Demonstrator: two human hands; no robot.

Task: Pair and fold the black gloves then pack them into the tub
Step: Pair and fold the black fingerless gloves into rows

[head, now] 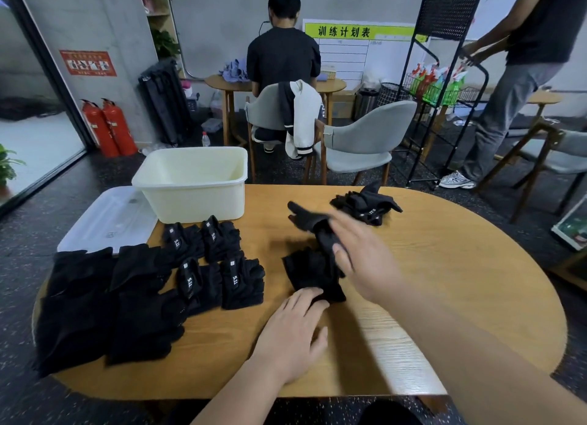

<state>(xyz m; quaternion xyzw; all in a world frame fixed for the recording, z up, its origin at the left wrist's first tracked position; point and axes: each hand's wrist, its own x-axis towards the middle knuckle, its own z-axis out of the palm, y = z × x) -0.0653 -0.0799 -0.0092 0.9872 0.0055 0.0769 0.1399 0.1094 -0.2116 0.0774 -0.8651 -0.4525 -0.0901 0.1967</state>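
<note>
risk: the upper glove (309, 221) may land askew on the flat glove (308, 272), so the pair would fold crooked.
left hand (293, 326): fingers straight, pressing the flat glove's near edge onto the desk (444, 281).
right hand (362, 259): blurred; seems to pinch the upper glove's cuff.
tub (193, 186): well left, behind the folded pairs (219, 259).

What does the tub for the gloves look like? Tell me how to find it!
Look at the big oval wooden table. At its far left edge, behind the folded black gloves, stands the tub. It is the only deep, cream-coloured box; the clear lid beside it is flat and see-through.
</note>
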